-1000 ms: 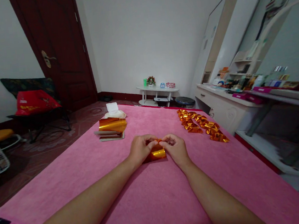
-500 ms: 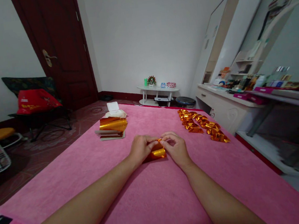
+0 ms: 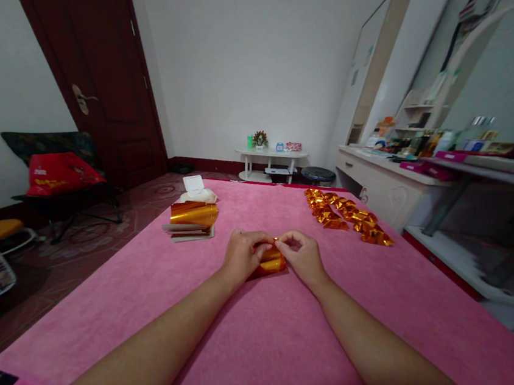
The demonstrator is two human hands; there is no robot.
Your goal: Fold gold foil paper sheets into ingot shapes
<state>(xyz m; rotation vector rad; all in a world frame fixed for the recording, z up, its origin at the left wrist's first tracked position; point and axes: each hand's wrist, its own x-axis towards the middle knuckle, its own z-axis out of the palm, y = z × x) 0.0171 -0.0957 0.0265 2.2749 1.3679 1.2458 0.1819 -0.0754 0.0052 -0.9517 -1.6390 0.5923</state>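
Note:
A sheet of shiny gold foil paper (image 3: 271,265) lies curled on the pink cloth (image 3: 237,354) in front of me. My left hand (image 3: 245,253) pinches its upper edge, thumb and fingers together. At the right end of that same edge, my right hand (image 3: 304,255) grips the foil between thumb and forefinger. The fingertips of both hands almost meet there and cover part of the edge. Off to the left rests a stack of gold foil sheets (image 3: 194,216). Folded gold foil pieces (image 3: 327,209) lie in two rows on the right.
Behind the stack sits a white pack with its lid up (image 3: 197,194). Beyond the far edge stand a small white table (image 3: 271,153) and a dark round stool (image 3: 318,175). A cluttered dressing table (image 3: 389,185) flanks the right side; a red bag (image 3: 63,173) lies on a chair at left.
The near part of the foil sheet looks flatter and less tightly curled than before. Both hands stay in nearly the same place, still pinching the upper edge.

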